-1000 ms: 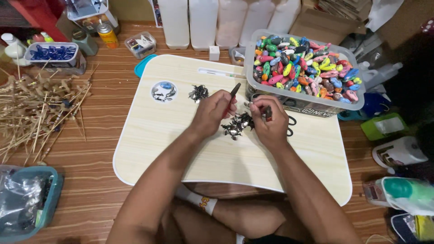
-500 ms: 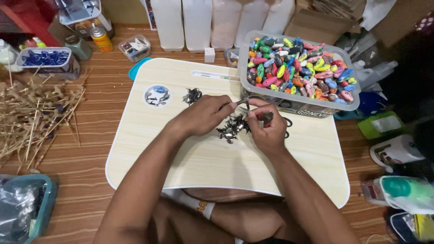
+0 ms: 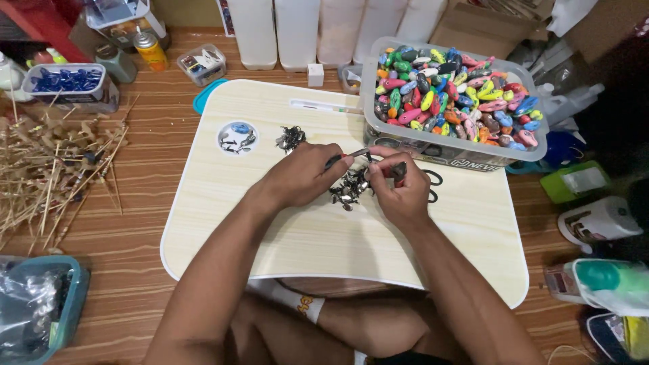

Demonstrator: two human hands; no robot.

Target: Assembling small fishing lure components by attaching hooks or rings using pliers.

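Pliers (image 3: pixel 348 157) pinched in left hand (image 3: pixel 304 177), right hand (image 3: pixel 399 192) pinching small dark piece (image 3: pixel 399 169) over pale lap table (image 3: pixel 223 203) on wooden floor (image 3: pixel 122 270).

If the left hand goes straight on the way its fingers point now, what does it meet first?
The left hand points rightward, so it would probably first meet the right hand, which is very close. The clear bin of colourful lures lies farther up-right.

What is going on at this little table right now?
A person sits cross-legged at a pale lap table. The left hand holds a thin dark tool, and the right hand pinches a small dark piece above a pile of small dark metal parts. A clear tub of colourful lures stands just beyond the hands.
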